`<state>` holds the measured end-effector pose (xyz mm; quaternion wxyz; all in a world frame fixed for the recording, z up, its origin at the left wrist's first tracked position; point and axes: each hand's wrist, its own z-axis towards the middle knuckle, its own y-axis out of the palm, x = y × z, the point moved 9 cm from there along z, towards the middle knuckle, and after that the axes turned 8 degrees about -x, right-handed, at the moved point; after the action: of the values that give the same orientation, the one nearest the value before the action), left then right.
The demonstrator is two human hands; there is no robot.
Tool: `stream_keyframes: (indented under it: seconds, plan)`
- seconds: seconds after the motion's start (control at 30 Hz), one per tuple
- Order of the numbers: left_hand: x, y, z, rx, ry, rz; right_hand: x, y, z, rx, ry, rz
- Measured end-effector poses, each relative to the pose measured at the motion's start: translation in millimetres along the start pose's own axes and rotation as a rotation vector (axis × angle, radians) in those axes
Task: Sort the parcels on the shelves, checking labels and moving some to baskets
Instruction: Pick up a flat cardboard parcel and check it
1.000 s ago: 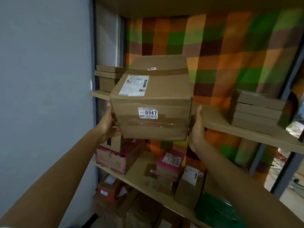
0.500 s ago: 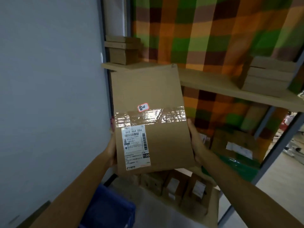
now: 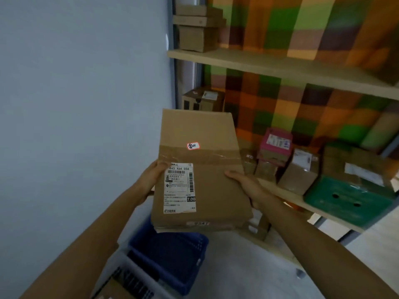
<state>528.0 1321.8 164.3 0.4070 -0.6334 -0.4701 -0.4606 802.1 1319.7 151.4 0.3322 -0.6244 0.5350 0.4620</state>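
I hold a brown cardboard parcel (image 3: 207, 175) in front of me, its top face turned up toward me. A white shipping label and a small red-edged sticker show on that face, with clear tape across it. My left hand (image 3: 152, 178) grips the parcel's left edge, thumb on top by the label. My right hand (image 3: 246, 186) grips the right edge, thumb lying on the top face. A blue plastic basket (image 3: 172, 255) stands on the floor just below the parcel.
Upper shelf (image 3: 280, 65) carries a stack of flat boxes (image 3: 197, 29) at its left end. The lower shelf (image 3: 287, 194) holds a pink parcel (image 3: 276, 143), brown boxes (image 3: 299, 171) and a green box (image 3: 347, 201). A grey basket (image 3: 129, 281) sits by the blue one. Wall on the left.
I took the parcel off the upper shelf, tipped its labelled top toward me and lowered it. It now hangs above the blue basket, and my view has dropped to the lower shelf.
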Motion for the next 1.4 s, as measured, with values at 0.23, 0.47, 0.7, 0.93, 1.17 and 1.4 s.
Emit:
stream_keyframes:
  seconds: [0.23,0.47,0.7,0.93,1.17,1.4]
  plan:
    - [-29.2,-25.2,-1.5,0.018,-0.116,0.087,11.0,39.3,-0.9,0.030,-0.061,-0.025]
    - [-44.1,-28.5,-6.7,0.063,-0.092,-0.093,2.7,11.1,5.4,0.084,-0.100,-0.168]
    - [-44.9,-29.6,-21.9,-0.037,-0.082,-0.226,-6.9,-16.0,5.9,0.026,-0.088,-0.150]
    - [-59.0,-11.8,-21.3,-0.159,-0.119,-0.363,-16.4,3.2,7.3,-0.252,-0.006,0.239]
    - [-42.6,-24.3,-5.0,0.321,-0.190,0.053,-11.0,-1.1,16.8,-0.138,0.032,0.132]
    - [-23.4,46.1,9.4,-0.041,-0.220,-0.155,8.6,0.8,25.6,0.019,0.057,-0.082]
